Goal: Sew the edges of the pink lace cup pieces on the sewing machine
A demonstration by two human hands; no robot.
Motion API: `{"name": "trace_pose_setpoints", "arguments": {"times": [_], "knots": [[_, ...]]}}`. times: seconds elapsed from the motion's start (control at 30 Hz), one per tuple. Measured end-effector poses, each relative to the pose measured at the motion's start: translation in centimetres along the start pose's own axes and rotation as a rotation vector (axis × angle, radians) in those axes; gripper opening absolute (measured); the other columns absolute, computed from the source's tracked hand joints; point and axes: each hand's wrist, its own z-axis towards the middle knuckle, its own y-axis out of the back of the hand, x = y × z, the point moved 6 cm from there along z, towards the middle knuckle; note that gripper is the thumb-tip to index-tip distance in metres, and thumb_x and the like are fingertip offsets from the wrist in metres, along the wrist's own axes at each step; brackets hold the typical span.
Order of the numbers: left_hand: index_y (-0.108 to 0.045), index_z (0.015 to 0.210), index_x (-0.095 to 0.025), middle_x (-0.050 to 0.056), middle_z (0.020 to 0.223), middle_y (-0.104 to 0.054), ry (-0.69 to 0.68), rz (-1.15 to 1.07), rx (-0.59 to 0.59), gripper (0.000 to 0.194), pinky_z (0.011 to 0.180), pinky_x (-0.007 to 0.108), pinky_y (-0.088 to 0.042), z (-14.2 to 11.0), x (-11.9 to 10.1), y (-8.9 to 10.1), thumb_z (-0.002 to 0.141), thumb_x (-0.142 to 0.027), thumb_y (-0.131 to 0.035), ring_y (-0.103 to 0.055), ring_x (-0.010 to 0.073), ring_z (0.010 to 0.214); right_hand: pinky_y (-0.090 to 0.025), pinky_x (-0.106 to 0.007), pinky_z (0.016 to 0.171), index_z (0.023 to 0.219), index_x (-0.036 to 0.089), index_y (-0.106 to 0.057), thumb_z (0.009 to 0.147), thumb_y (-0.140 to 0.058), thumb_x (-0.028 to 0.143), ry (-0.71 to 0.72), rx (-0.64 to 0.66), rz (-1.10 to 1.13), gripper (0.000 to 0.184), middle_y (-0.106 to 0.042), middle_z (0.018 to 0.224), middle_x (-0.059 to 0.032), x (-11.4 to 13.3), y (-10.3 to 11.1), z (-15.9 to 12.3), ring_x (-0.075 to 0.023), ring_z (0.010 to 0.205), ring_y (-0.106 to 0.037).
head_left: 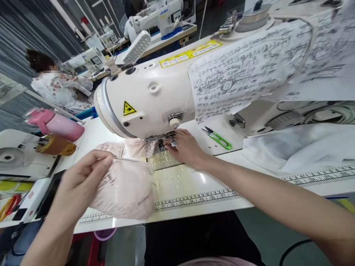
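Lace (124, 190): held near the worktop's (194, 181) front edge.
Left hand (87, 175): closed in a pinch on the lace's upper edge.
Right hand (187, 147): placed beside the presser foot (161, 145); any grip cannot be told.
Sewing machine (149, 103): lace positioning is apparently in hand; aligned edges are probably called for next.

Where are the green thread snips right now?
In the head view, right of centre, the green thread snips lie on the sewing-machine bed, just right of the right hand.
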Motion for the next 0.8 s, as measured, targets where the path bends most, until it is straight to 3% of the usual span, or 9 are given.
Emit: {"name": "trace_pose_setpoints", "arguments": {"times": [0.13,0.2,0.27,0.33,0.4,0.5,0.63,0.7,0.8], "knots": [[-0.062,0.092,-0.02,0.001,0.078,-0.066,-0.133,0.102,0.255,0.032,0.056,0.024,-0.044,2.8,-1.2,-6.7,0.09,-0.048,-0.046,-0.059,0.0153,0.066,-0.041,-0.036,0.085,0.095,0.017,-0.066,0.094,-0.045,0.015,-0.096,0.082,0.051,0.021,-0.066,0.089,-0.007,-0.7,-0.1,0.4,-0.0211,0.094,-0.059],[-0.063,0.099,-0.02,0.003,0.086,-0.069,-0.26,0.327,0.196,0.033,0.057,0.027,-0.046,3.2,-1.2,-8.7,0.094,-0.045,-0.041,-0.063,0.0185,0.07,-0.041,-0.034,0.083,0.098,0.017,-0.064,0.093,-0.039,0.01,-0.131,0.09,0.091,0.026,-0.066,0.091,-0.0065,-1.2,-0.1,0.5,-0.0199,0.092,-0.059],[-0.064,0.101,-0.018,0.006,0.096,-0.071,-0.501,0.476,0.066,0.031,0.063,0.031,-0.051,2.3,-2.1,-10.1,0.097,-0.038,-0.041,-0.066,0.0216,0.08,-0.04,-0.033,0.081,0.099,0.018,-0.063,0.091,-0.037,0.007,-0.144,0.073,0.107,0.029,-0.067,0.093,-0.0056,-1.5,0.0,0.5,-0.0189,0.09,-0.058],[-0.064,0.106,-0.014,0.009,0.106,-0.07,-0.759,0.506,-0.001,0.028,0.075,0.034,-0.055,0.4,-3.1,-11.4,0.097,-0.031,-0.044,-0.066,0.0235,0.095,-0.039,-0.032,0.079,0.099,0.019,-0.064,0.089,-0.038,0.006,-0.12,0.062,0.094,0.03,-0.067,0.094,-0.0048,-1.5,0.0,0.4,-0.0187,0.09,-0.057],[-0.059,0.119,-0.009,0.014,0.118,-0.067,-0.896,0.515,0.016,0.033,0.084,0.037,-0.056,-1.0,-3.5,-12.7,0.096,-0.028,-0.047,-0.063,0.0261,0.108,-0.038,-0.031,0.076,0.096,0.019,-0.065,0.088,-0.041,0.006,-0.051,0.062,0.055,0.029,-0.068,0.094,-0.0045,-1.0,0.1,0.2,-0.0187,0.089,-0.057],[-0.05,0.132,-0.002,0.021,0.132,-0.057,-0.957,0.532,0.02,0.046,0.094,0.043,-0.054,-1.5,-3.2,-14.0,0.095,-0.029,-0.048,-0.055,0.0318,0.123,-0.038,-0.03,0.077,0.085,0.019,-0.067,0.087,-0.044,0.006,0.104,0.035,-0.054,0.026,-0.068,0.089,-0.0046,0.1,0.2,-0.2,-0.0179,0.088,-0.057],[-0.046,0.137,-0.005,0.019,0.138,-0.052,-0.951,0.484,0.058,0.05,0.1,0.046,-0.052,-0.5,-1.9,-14.4,0.093,-0.027,-0.049,-0.047,0.0327,0.131,-0.039,-0.031,0.088,0.081,0.021,-0.067,0.086,-0.049,0.005,0.25,-0.091,-0.177,0.025,-0.069,0.087,-0.0011,0.9,0.2,-0.5,-0.0164,0.09,-0.059],[-0.044,0.139,-0.006,0.018,0.139,-0.052,-0.947,0.454,0.07,0.052,0.101,0.046,-0.051,0.0,-1.3,-14.3,0.091,-0.027,-0.051,-0.046,0.0323,0.131,-0.039,-0.031,0.091,0.082,0.022,-0.067,0.087,-0.05,0.005,0.259,-0.117,-0.167,0.024,-0.07,0.087,0.0004,0.8,-0.1,-0.4,-0.0157,0.09,-0.06],[-0.043,0.14,-0.007,0.017,0.137,-0.054,-0.937,0.424,0.082,0.054,0.101,0.047,-0.051,0.6,-0.6,-14.2,0.091,-0.028,-0.051,-0.05,0.0317,0.129,-0.041,-0.033,0.095,0.083,0.021,-0.065,0.093,-0.047,0.013,0.161,-0.02,-0.078,0.023,-0.069,0.078,0.0004,0.1,-1.3,0.0,-0.0154,0.085,-0.06]]}}
